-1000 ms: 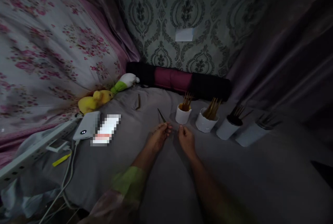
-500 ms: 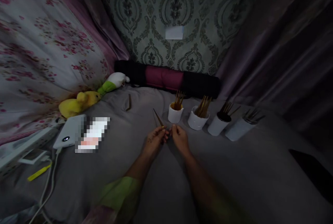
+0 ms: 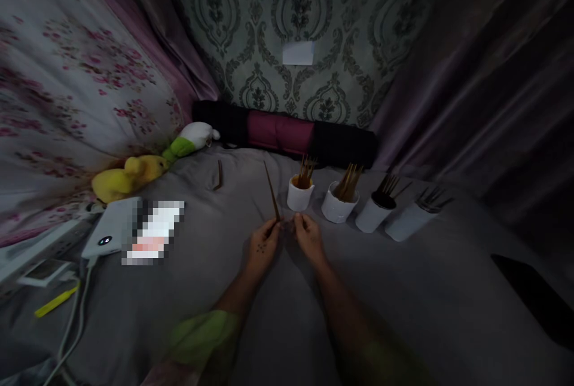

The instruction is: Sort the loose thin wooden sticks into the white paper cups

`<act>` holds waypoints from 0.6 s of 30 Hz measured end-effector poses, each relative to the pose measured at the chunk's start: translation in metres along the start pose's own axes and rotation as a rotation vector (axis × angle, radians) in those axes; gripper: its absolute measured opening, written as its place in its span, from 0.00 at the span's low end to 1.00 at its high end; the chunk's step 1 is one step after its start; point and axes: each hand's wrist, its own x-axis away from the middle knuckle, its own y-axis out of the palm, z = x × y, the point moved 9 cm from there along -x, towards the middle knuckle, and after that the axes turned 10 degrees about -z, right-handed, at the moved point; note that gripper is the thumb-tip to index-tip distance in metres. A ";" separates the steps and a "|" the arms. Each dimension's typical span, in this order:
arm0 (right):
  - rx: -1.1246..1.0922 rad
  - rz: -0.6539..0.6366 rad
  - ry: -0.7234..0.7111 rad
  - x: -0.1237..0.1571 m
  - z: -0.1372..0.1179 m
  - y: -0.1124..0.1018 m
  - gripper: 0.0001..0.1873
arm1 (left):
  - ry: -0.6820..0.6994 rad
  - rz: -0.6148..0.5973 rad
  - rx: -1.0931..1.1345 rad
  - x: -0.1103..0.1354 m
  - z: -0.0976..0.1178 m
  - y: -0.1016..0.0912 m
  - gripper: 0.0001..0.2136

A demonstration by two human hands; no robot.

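Slim brownish-gold tapering stick (image 3: 271, 192) tilts above the grey cloth surface (image 3: 426, 296), its fine tip pointing up and away from us and its lower end inside our left hand (image 3: 262, 241). The fingers of that hand are together, thumb and forefinger clamped on the thicker end. Our right hand (image 3: 310, 240) is just beside it, with a narrow gap between the two; its thumb and forefinger are drawn together, but we cannot tell whether something small sits between them.

Near the right hand, a little beyond it, is a short round white cup with an orange-yellow inside (image 3: 299, 198), holding thin brown sticks (image 3: 307, 171). To its right come a wider white cup (image 3: 339, 211), a white cylinder with a dark mouth (image 3: 372, 218) and a pale grey cylinder (image 3: 406, 224), each with sticks in it.

We judge the held stick to be light and fairly stiff, since it runs straight from the grip; whether it is wood or metal we cannot tell. So thin a shaft may roll between fingertips, and the narrow tip looks likeliest to bend or snap. We would pinch it low, at the thicker end, with gentle pressure.
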 end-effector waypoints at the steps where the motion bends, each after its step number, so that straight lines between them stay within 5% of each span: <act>1: -0.010 0.000 -0.002 0.000 -0.001 0.000 0.22 | 0.020 0.001 -0.039 0.000 0.002 0.000 0.14; 9: -0.078 -0.024 0.000 0.001 -0.007 0.004 0.22 | 0.184 -0.017 -0.377 0.008 0.026 0.002 0.13; 18: -0.210 -0.045 0.006 0.002 -0.015 0.004 0.22 | 0.241 -0.093 -0.464 0.011 0.038 0.010 0.13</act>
